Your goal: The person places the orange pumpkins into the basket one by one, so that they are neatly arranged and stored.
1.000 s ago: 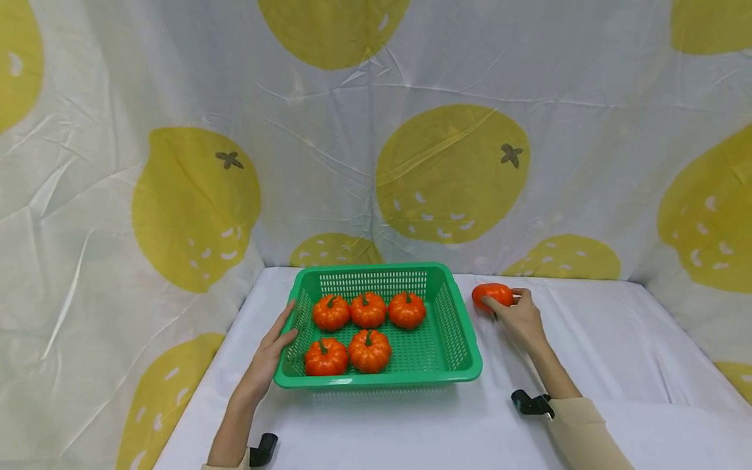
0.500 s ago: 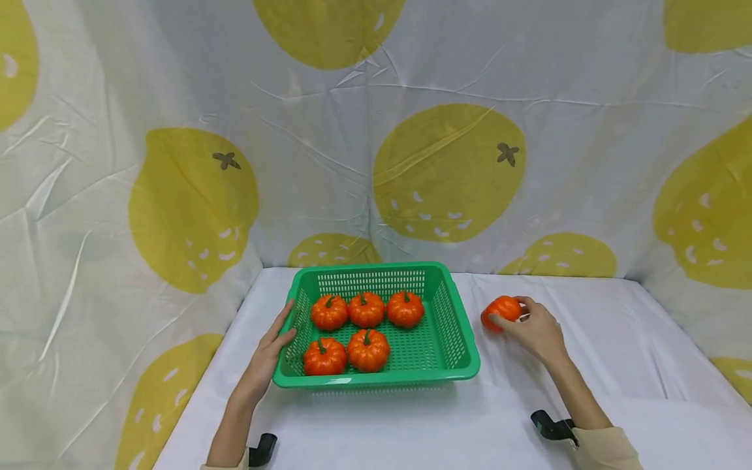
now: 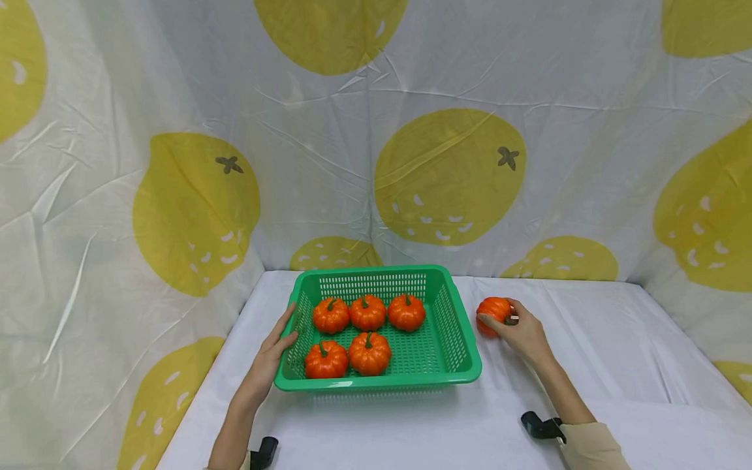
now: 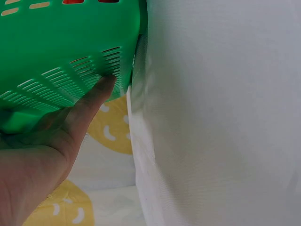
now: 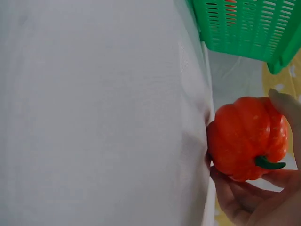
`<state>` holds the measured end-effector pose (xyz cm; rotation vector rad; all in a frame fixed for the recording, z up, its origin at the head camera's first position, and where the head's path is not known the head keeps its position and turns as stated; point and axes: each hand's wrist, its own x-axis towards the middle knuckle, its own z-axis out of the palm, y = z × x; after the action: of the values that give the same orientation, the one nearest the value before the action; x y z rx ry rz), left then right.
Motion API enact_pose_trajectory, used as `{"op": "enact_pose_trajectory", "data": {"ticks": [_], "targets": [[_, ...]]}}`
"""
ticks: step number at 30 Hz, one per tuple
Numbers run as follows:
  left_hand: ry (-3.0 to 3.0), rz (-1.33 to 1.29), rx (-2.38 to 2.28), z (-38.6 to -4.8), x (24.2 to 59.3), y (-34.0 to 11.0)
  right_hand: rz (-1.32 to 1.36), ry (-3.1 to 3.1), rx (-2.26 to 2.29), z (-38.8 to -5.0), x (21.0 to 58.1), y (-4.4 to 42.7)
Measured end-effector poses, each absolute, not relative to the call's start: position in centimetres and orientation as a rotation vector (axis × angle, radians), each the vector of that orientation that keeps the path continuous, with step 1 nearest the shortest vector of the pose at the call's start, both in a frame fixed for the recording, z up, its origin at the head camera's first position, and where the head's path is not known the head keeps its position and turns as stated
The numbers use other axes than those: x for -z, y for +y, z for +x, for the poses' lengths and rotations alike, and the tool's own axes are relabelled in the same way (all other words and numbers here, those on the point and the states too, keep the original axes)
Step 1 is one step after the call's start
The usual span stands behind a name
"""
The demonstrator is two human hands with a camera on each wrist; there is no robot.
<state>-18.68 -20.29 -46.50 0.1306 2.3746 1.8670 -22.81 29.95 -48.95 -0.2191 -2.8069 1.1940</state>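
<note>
In the head view, my left hand (image 3: pixel 264 369) lies along the left side of a green basket (image 3: pixel 472 356), its fingers stretched out against the slotted wall. The left wrist view shows one straight finger (image 4: pixel 91 103) touching that wall. Inside the basket are several small orange pumpkins (image 3: pixel 369 354) with green stems, in two rows. To the right of the basket, my right hand (image 3: pixel 525 331) grips another orange pumpkin (image 3: pixel 492 313) between thumb and fingers. Its green stem (image 5: pixel 269 163) points back toward the palm in the right wrist view, and its side meets the white cloth.
A white cloth (image 3: pixel 599 339) covers the table. Behind and at the sides hangs a pale curtain (image 3: pixel 329 176) with large yellow lemon prints. The basket's right part holds no pumpkin. Black wrist cameras (image 3: pixel 542 427) sit on both wrists.
My right hand has brought the held pumpkin slightly nearer to me, right and then a little back left, turning it on the way. My left hand and the basket have stayed put.
</note>
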Motion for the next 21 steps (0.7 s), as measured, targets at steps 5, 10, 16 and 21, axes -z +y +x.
{"op": "enact_pose_trajectory", "data": {"ticks": [5,10,16,21], "targets": [[2.377,0.131,-1.873,-18.7,46.5,-20.3,-0.169,-2.845,-1.083,-22.5,48.3,30.6],[2.380,0.134,-1.865,-18.7,46.4,-20.4,-0.058,-2.948,-0.858,-22.0,47.4,31.4],[2.385,0.112,-1.870,-18.7,46.5,-20.5,-0.014,-2.929,-0.894,-22.5,48.1,31.2],[2.384,0.113,-1.863,-18.7,46.4,-20.3,-0.066,-2.915,-1.065,-22.7,49.3,30.8]]}}
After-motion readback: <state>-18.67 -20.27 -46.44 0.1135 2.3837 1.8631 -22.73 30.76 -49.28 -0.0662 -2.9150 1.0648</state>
